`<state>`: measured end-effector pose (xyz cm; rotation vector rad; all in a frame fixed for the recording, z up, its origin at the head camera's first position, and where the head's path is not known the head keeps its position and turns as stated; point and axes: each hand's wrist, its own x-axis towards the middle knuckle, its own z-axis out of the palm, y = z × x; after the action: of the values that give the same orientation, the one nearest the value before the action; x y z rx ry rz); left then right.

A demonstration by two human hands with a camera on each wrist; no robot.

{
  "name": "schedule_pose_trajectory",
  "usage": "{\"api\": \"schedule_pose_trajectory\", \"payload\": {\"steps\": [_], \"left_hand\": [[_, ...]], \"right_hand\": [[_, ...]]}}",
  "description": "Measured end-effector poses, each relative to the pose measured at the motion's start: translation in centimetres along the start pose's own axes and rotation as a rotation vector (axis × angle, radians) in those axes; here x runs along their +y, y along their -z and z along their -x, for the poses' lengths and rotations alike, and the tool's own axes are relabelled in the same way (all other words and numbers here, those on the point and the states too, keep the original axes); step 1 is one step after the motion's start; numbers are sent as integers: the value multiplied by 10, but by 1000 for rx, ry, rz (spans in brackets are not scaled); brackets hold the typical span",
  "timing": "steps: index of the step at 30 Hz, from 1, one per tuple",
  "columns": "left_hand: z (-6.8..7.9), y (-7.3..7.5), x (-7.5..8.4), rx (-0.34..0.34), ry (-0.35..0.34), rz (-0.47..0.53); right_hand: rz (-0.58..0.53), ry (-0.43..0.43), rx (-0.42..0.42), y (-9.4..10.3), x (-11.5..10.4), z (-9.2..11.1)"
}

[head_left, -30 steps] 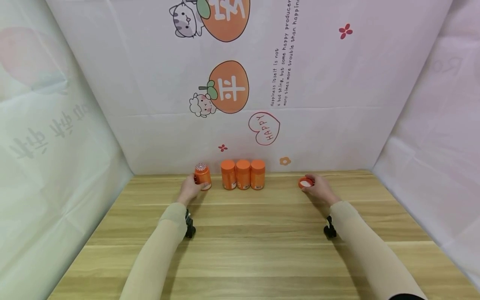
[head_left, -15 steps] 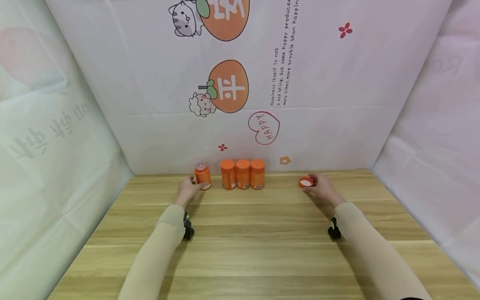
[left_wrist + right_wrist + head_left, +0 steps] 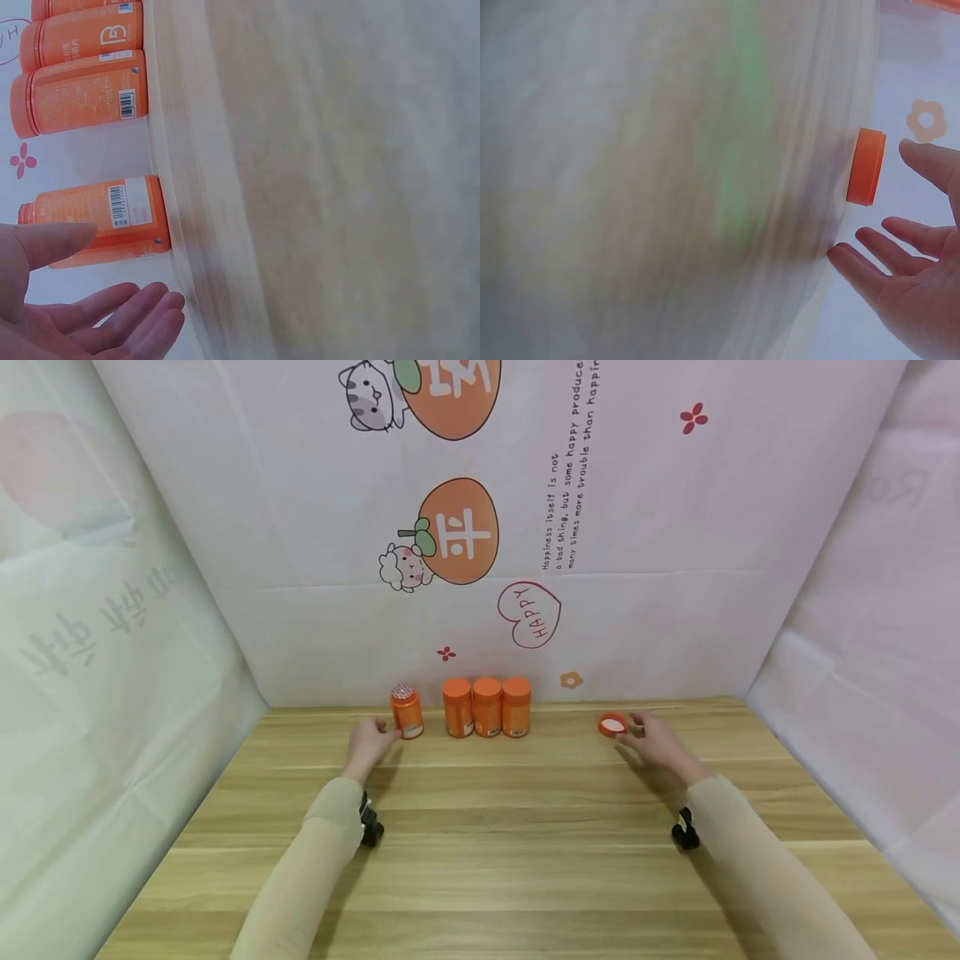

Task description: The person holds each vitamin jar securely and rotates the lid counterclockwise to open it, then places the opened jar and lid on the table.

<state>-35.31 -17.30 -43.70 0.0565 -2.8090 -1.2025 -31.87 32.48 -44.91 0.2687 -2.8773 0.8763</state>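
Note:
An orange bottle point(image 3: 408, 717) without its orange cap stands upright at the back left, its silvery top showing. Just left of it is my left hand point(image 3: 367, 743), thumb and fingers spread apart with nothing between them; in the left wrist view the thumb overlaps the bottle point(image 3: 135, 217). An orange cap point(image 3: 612, 725) lies on the table at the back right, white inside facing up. Beside its right edge my right hand point(image 3: 654, 746) has its fingers parted and holds nothing; the right wrist view shows a small gap between the fingers and the cap point(image 3: 867, 166).
Between the hands, three capped orange bottles point(image 3: 487, 708) stand side by side against the back wall. White printed sheets point(image 3: 637, 610) enclose the wooden table point(image 3: 510, 843) at the back and both sides.
My left hand has let go of the uncapped bottle and drawn back leftward. My right hand has released the cap and moved slightly right. Bottle and cap stay in place.

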Motion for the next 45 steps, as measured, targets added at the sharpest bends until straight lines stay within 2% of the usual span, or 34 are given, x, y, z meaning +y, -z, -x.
{"api": "schedule_pose_trajectory", "payload": {"steps": [6,15,25,32,37,45], "left_hand": [[6,0,2,-11,-14,-16],[16,-1,7,-28,-36,-46],[21,-5,12,-58,-95,-138],[23,-9,20,-90,-97,-138],[25,-12,24,-77,-138,-157],[24,-20,30,-92,-143,-151]], "right_hand": [[-11,10,-25,4,1,9],[41,-16,-79,7,0,21],[89,32,-64,4,-6,30],[130,73,-41,-2,-13,34],[144,76,-63,-3,-20,36],[137,100,-83,-7,-31,38]]}}
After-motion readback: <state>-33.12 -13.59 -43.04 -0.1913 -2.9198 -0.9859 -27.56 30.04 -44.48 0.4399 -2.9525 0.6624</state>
